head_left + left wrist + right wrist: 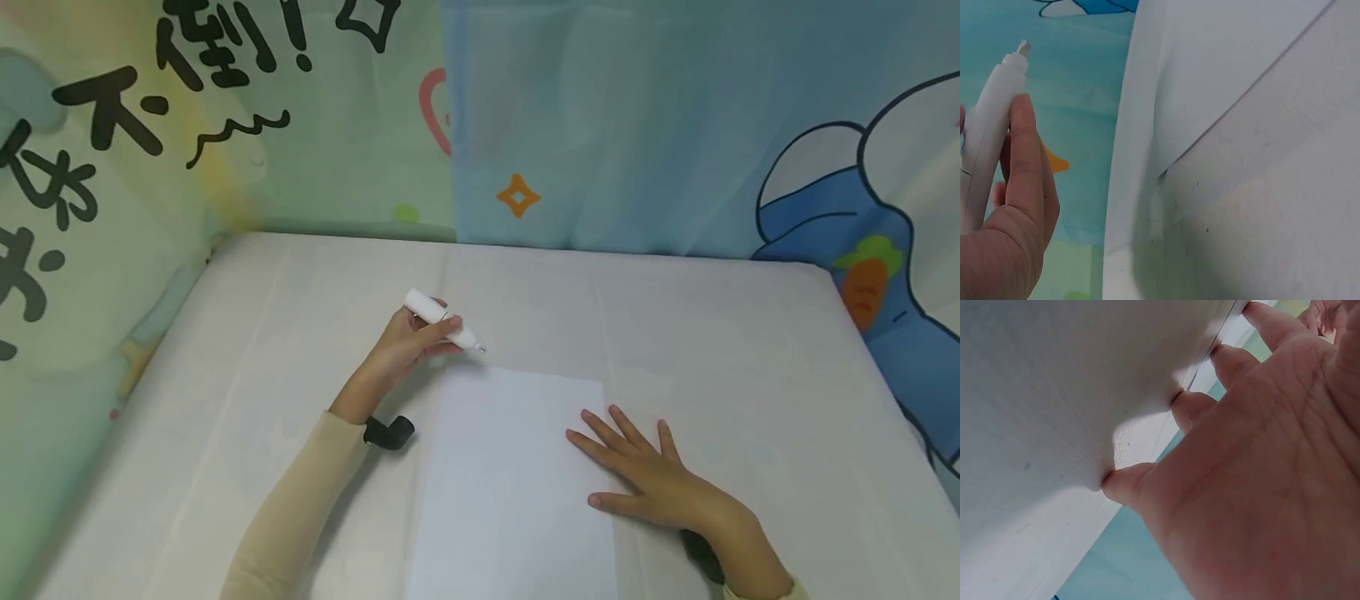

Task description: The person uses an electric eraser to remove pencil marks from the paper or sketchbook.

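Observation:
A white, thick pen-shaped tool (428, 307) with a stepped nozzle and a small metal tip is in my left hand (408, 342), gripped between thumb and fingers. In the left wrist view, the tool (990, 131) shows a fine seam round its body, and its tip points away from the hand. The left hand is just beyond the far left corner of a white sheet of paper (517, 483). My right hand (652, 479) spreads its fingers over the sheet's right edge; in the right wrist view its fingertips (1129, 481) press down on the surface.
The sheet lies on a table with a white cloth (300, 317). Small dark specks (1207, 230) dot the cloth by the paper corner. Behind the table hangs a printed backdrop (637, 125). A black wrist band mount (390, 433) sits on the left wrist.

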`<action>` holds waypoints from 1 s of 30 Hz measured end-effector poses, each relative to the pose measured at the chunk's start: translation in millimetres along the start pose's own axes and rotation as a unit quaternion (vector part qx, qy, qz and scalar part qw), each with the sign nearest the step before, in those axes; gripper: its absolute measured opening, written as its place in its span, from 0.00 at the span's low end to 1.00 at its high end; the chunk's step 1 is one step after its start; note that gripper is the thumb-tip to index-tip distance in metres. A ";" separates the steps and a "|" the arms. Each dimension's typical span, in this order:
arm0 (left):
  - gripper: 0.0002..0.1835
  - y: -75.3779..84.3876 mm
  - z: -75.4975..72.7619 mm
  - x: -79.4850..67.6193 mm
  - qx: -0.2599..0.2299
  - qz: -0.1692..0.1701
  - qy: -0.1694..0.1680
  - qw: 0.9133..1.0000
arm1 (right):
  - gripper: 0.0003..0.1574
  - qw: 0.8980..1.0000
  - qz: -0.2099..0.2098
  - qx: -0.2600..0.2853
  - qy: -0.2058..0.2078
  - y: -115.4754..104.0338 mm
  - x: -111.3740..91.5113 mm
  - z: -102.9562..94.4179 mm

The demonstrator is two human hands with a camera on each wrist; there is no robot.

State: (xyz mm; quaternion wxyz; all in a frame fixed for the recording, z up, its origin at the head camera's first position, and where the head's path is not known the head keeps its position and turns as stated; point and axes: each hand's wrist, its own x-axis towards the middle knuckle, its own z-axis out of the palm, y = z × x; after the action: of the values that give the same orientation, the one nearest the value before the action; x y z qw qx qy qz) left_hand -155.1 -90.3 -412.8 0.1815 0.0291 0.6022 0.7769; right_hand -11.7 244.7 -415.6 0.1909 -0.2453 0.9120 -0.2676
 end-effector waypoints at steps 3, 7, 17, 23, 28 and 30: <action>0.26 1.4 -2.7 -2.7 0.042 -0.006 -0.005 0.999 | 0.44 1.000 -0.004 -0.003 0.000 0.8 1.3 -0.9; 0.24 2.3 -5.6 -5.6 0.086 0.003 -0.010 0.996 | 0.45 1.000 0.000 0.000 -0.006 0.1 3.1 -2.2; 0.22 -2.9 -4.9 -14.8 0.150 0.007 -0.012 0.989 | 0.44 1.000 0.001 0.006 -0.002 -3.2 -2.5 5.1; 0.22 -9.7 -5.3 -13.5 0.161 0.029 -0.028 0.986 | 0.44 1.000 0.003 -0.001 0.000 -2.5 -6.4 10.5; 0.22 -11.0 -3.7 -10.5 0.189 0.061 -0.038 0.979 | 0.45 1.000 0.002 -0.012 -0.008 -2.6 -2.9 5.4; 0.23 -10.6 -1.8 -9.2 0.210 0.082 -0.038 0.974 | 0.45 1.000 -0.002 -0.017 -0.010 -2.6 -0.9 1.4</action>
State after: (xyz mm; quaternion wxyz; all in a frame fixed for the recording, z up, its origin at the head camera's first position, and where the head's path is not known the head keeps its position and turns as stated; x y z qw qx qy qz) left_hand -144.4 -92.7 -421.8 0.1296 0.1455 0.7400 0.6437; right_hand -9.4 242.7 -415.0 0.1954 -0.2529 0.9141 -0.2497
